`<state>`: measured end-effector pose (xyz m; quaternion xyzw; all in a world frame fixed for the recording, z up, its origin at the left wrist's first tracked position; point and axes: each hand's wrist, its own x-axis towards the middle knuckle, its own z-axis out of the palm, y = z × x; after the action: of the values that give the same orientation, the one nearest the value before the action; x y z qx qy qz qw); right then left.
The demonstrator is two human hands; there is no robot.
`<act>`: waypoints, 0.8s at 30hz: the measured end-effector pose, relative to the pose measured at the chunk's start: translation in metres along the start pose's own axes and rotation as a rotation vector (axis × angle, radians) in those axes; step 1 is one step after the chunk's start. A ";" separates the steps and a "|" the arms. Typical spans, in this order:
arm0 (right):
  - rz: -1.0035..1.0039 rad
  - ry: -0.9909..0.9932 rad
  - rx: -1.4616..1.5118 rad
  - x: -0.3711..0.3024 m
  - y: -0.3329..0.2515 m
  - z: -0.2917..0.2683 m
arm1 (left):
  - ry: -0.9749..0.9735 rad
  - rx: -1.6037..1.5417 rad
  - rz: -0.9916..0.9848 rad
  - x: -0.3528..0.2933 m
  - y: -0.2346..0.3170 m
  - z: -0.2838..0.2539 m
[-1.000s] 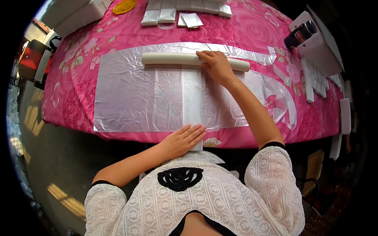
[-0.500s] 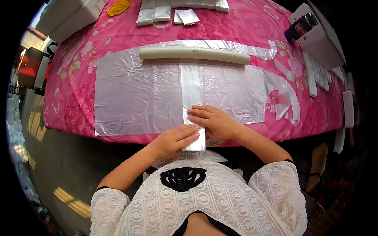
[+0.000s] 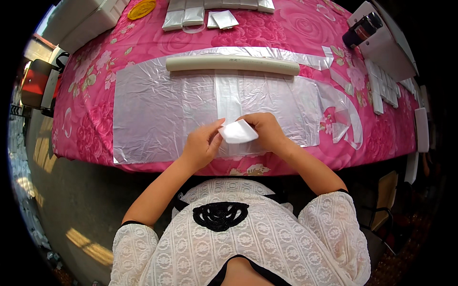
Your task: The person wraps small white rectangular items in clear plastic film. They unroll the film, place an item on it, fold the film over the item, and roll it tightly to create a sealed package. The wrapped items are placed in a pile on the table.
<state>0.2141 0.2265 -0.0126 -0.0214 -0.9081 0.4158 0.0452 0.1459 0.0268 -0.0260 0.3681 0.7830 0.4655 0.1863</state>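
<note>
A folded strip of thin plastic film point(image 3: 229, 97) runs from under a pale tube point(image 3: 233, 65) toward me. Its near end is doubled up into a flat whitish flap point(image 3: 239, 132) between my hands. My left hand point(image 3: 204, 141) grips the flap's left edge, thumb and fingers closed. At its right edge my right hand point(image 3: 267, 131) is closed on it too; the fingertips are partly hidden. Beneath lies a wide translucent plastic sheet point(image 3: 157, 114), wrinkled, with a loop-shaped right end point(image 3: 354, 119) like an apron's. The tube rests across the strip and the sheet.
Small folded plastic packets point(image 3: 224, 20) lie at the far side, near a yellow coil point(image 3: 141, 9). White boxes point(image 3: 81, 28) stand at the far left. On the right are a dark bottle point(image 3: 361, 31), a white box point(image 3: 389, 55) and more folded packets point(image 3: 381, 86). A pink flowered cloth point(image 3: 90, 128) covers the table.
My hands were lying flat on the strip's near end, which hung past the table edge. Now they have lifted that end and folded it back, away from me, gripping both sides.
</note>
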 end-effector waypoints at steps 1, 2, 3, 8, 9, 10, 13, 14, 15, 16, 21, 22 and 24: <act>0.197 -0.042 0.082 0.006 -0.004 -0.001 | 0.062 -0.110 -0.081 0.006 0.001 0.000; 0.222 0.004 0.145 0.014 -0.003 0.000 | 0.124 -0.222 -0.161 0.013 0.003 0.001; 0.294 -0.066 0.124 0.021 -0.003 -0.003 | 0.186 -0.333 -0.241 0.017 0.004 0.002; 0.466 -0.227 0.195 0.040 0.008 -0.008 | 0.080 0.437 0.254 0.009 0.009 0.004; 0.473 -0.240 0.213 0.040 0.008 -0.008 | 0.006 0.509 0.259 0.006 0.009 0.012; 0.484 -0.229 0.205 0.040 0.007 -0.008 | -0.069 0.580 0.264 0.003 0.009 0.018; 0.486 -0.189 0.126 0.035 -0.001 -0.007 | -0.155 0.668 0.192 -0.002 0.007 0.025; 0.466 -0.171 0.061 0.032 -0.005 -0.006 | -0.156 0.674 0.185 -0.003 0.006 0.025; 0.446 -0.153 -0.003 0.027 -0.010 -0.005 | -0.158 0.681 0.178 -0.004 0.006 0.026; 0.391 -0.101 -0.127 0.021 -0.015 -0.006 | -0.160 0.687 0.171 -0.004 0.005 0.026; -0.361 0.125 -0.647 0.007 0.009 -0.001 | -0.163 0.664 0.210 -0.002 0.003 0.024; -0.437 0.034 -0.659 0.010 0.015 0.000 | -0.164 0.659 0.222 -0.001 0.001 0.022; -0.583 -0.149 -0.685 0.019 0.020 -0.004 | -0.123 0.642 0.292 0.005 -0.004 0.014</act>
<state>0.1955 0.2441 -0.0238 0.2512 -0.9622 0.0616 0.0852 0.1497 0.0376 -0.0363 0.5433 0.8158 0.1943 0.0391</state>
